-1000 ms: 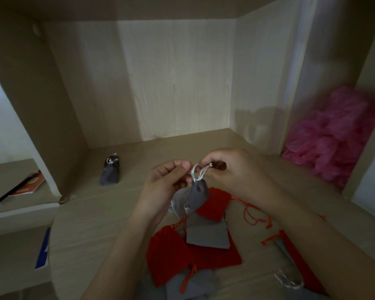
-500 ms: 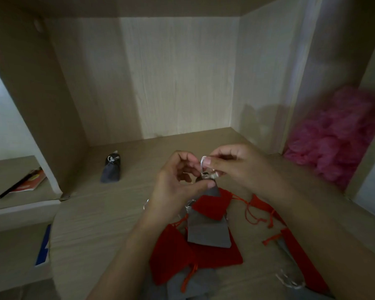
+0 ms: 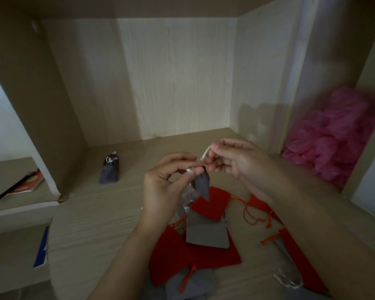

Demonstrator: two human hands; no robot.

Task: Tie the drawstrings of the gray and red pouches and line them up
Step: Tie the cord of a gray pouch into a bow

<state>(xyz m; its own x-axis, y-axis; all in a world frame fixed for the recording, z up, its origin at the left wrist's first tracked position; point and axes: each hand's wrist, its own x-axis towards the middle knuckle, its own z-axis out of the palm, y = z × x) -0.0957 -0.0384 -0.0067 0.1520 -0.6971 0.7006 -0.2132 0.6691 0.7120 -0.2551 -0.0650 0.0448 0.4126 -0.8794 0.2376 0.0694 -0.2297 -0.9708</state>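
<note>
A gray pouch (image 3: 201, 184) hangs in the air above the pile, its neck gathered. My left hand (image 3: 165, 187) pinches the pouch's neck and one end of its silver drawstring (image 3: 205, 155). My right hand (image 3: 236, 161) pinches a loop of the same drawstring just above. Below lies a pile of flat pouches: a red pouch (image 3: 210, 204), a gray pouch (image 3: 207, 232) and a larger red pouch (image 3: 178, 254), with orange strings trailing. One tied gray pouch (image 3: 109, 171) stands alone at the back left of the shelf.
The wooden shelf (image 3: 91, 213) has side walls and a back panel close around. A heap of pink plastic (image 3: 342, 135) fills the right compartment. A booklet and pen (image 3: 22, 184) lie on the lower left ledge. More red and gray pouches (image 3: 290, 256) lie under my right forearm.
Both hands have lifted the gray pouch slightly, and my right hand has pulled the silver string loop upward. The pouch's body has swung from under my left hand to below the fingertips.
</note>
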